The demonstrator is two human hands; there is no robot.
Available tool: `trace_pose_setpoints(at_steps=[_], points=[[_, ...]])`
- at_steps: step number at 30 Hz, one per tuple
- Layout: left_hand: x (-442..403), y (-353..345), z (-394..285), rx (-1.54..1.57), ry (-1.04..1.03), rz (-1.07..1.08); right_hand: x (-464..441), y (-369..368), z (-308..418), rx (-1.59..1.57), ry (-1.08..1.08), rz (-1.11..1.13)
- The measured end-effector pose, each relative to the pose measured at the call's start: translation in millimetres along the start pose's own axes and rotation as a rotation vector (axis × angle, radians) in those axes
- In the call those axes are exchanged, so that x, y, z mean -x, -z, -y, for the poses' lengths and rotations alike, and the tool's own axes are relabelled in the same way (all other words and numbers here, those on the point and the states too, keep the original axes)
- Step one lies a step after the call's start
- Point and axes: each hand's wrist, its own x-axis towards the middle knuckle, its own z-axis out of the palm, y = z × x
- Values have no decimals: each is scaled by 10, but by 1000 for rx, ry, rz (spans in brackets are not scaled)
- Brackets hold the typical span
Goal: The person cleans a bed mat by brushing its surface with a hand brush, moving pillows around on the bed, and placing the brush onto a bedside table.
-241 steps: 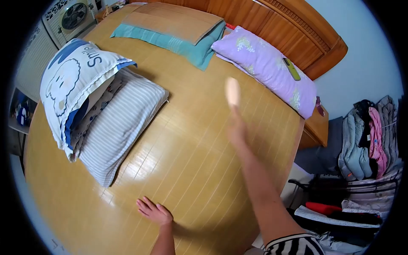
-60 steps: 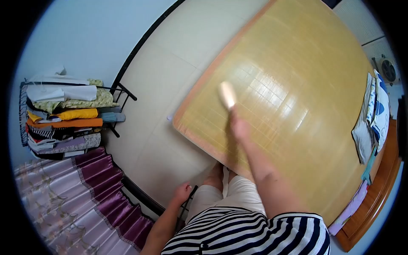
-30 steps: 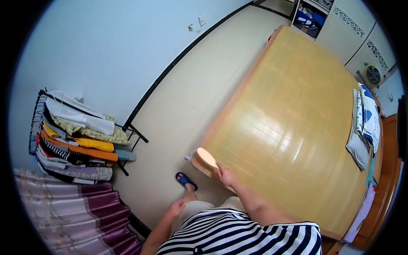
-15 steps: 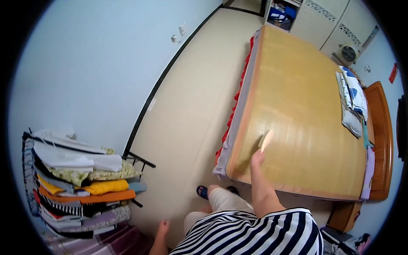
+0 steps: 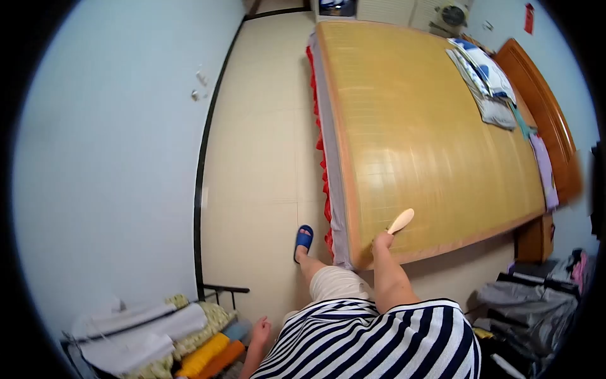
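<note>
My right hand [image 5: 382,240] is closed around the handle of a pale, paddle-shaped brush [image 5: 401,221]. The brush has an oval head, angled up and to the right over the near-left corner of the bed; whether it touches the mat is hard to tell. A smooth yellow-brown sleeping mat [image 5: 416,126] covers the bed. Low on the left, my left hand [image 5: 261,326] hangs beside my body, its fingers loosely curled with nothing visible in them. Near it is a rack piled with folded clothes [image 5: 145,338].
Tiled floor [image 5: 252,145] runs between the wall and the bed, with my blue slipper [image 5: 304,239] on it. Folded bedding [image 5: 483,82] lies by the wooden headboard [image 5: 536,101]. Grey clothes [image 5: 530,309] are heaped at lower right. A fan [image 5: 452,17] stands at the back.
My view has turned and moved forward along the bed, so the clothes rack sits lower. One foot has stepped ahead. The brush head now leans further right, still in my right hand.
</note>
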Motion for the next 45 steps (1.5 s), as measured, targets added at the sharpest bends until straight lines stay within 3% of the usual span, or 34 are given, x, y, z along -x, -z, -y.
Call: trace_pose_setpoints(at_steps=[2, 4, 7, 9, 11, 13, 14, 17, 19, 22, 25, 27, 28, 29, 30, 32, 33, 35, 38, 40, 45], points=[[-388, 370, -93, -150, -72, 3, 111, -116, 81, -168, -159, 63], [-742, 793, -310, -297, -139, 2, 576, -7, 431, -222, -64, 109], [-1264, 1389, -831, -639, -92, 235, 155, -408, 188, -147, -10, 55], [-1825, 1751, -1078, -654, -166, 133, 315, -526, 513, -140, -125, -29], [-2103, 1969, -1744, -569, -290, -115, 502, -620, 677, -103, -251, -112], [-2306, 2028, -2307, -127, -282, -189, 714, -733, 923, -30, -218, -27], [-2439, 2042, -2439, -135, -294, -180, 793, -850, 1117, -6, -198, 19], [-2785, 2085, -2919, -135, -431, -35, 765, -1357, 1388, -70, -20, 195], [-2783, 2103, -3294, -632, -466, 199, 664, -1720, 1488, 96, 117, 267], [-3318, 2331, -3390, -824, -360, 501, 965, -1515, 1991, 217, 196, 157], [-3988, 2740, -3616, -933, -382, 525, 851, -1441, 1929, -30, 33, -58], [-4454, 2962, -4020, -979, -442, 494, 576, -1527, 1365, -94, -6, -332], [-4666, 3092, -4210, -953, -472, 420, 544, -1384, 1195, -73, -269, -247], [-4830, 3209, -4377, -927, -498, 342, 639, -1301, 1034, -128, -388, -335], [-4951, 3286, -4593, -861, -570, 308, 678, -1238, 921, 117, -552, -362], [-5201, 3328, -5110, -803, -654, 281, 728, -1190, 530, -187, -636, -460], [-5316, 3342, -5301, -765, -671, 259, 994, -1168, 708, -500, -655, -583], [-5491, 3386, -5421, -733, -671, 244, 1121, -1198, 776, -745, -774, -489], [-5745, 3377, -5590, -776, -699, 297, 1232, -1548, 1208, -659, -744, -464], [-5407, 3265, -5873, -889, -690, 380, 1219, -1888, 1590, -394, -665, -397], [-5652, 3407, -5927, -992, -624, 582, 883, -2686, 2307, -500, -723, -399]])
